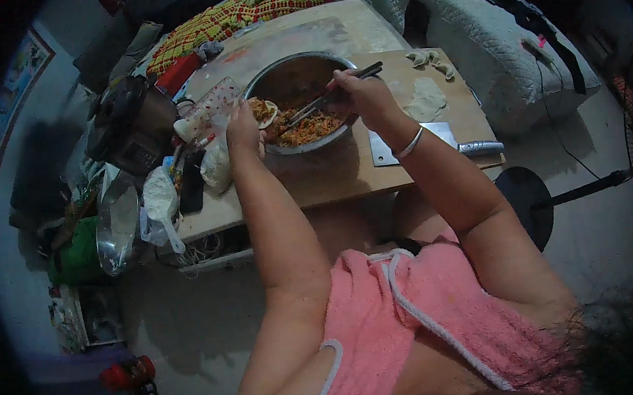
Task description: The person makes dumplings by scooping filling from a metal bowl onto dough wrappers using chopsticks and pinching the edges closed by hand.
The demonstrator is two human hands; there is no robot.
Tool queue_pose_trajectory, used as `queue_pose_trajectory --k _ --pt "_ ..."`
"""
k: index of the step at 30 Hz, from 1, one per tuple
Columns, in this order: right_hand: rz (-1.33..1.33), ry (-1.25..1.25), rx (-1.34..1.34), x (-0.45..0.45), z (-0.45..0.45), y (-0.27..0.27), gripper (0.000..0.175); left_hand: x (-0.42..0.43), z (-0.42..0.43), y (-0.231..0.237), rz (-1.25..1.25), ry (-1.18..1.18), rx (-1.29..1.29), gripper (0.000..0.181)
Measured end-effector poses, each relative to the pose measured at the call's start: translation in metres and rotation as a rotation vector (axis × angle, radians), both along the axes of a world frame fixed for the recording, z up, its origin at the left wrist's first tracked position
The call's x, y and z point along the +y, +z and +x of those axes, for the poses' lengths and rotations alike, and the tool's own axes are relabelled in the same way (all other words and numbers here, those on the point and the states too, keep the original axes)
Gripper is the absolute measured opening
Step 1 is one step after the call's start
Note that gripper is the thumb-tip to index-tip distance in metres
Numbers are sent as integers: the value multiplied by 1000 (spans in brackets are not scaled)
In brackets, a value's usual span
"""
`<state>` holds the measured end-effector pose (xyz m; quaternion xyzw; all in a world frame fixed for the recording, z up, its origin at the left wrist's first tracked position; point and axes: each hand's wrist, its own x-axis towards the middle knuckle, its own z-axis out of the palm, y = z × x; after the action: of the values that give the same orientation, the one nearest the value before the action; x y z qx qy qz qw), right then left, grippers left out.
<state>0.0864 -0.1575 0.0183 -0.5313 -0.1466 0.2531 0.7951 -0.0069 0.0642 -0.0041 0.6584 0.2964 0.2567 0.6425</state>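
Observation:
My left hand holds a round dough wrapper with chopped filling on it, at the left rim of a large metal bowl. In my right hand is a pair of chopsticks, their tips down in the orange-flecked filling inside the bowl. Right of the bowl, on a wooden board, lie flat dough wrappers, overlapping one another. Several folded dumplings sit at the board's far right corner. A cleaver rests near my right forearm, its handle pointing right.
Left of my left hand are a plastic bag, a black phone-like object and a scoop of flour. An electric cooker stands farther left. A fan's round base is on the floor at the right.

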Motion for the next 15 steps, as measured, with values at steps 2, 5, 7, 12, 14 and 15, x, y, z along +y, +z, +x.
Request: queue_pose_trajectory --k 2,5,7,12,14,15 --pt "74 -66 -32 -1 1 -5 26 -1 1 -2 8 -7 -73 43" --pt "91 -71 -8 -10 2 -4 26 -18 -5 16 64 70 25 42" --pt "116 -67 4 -13 7 -7 26 -18 -6 19 28 24 37 40" --pt "144 -83 -20 -21 2 3 27 -19 -5 19 -51 62 21 39" --pt "118 -120 -66 -21 -3 13 24 -10 -5 9 -65 35 31 39" --pt "118 -121 -67 -21 -4 17 24 -9 -3 6 37 13 0 39"
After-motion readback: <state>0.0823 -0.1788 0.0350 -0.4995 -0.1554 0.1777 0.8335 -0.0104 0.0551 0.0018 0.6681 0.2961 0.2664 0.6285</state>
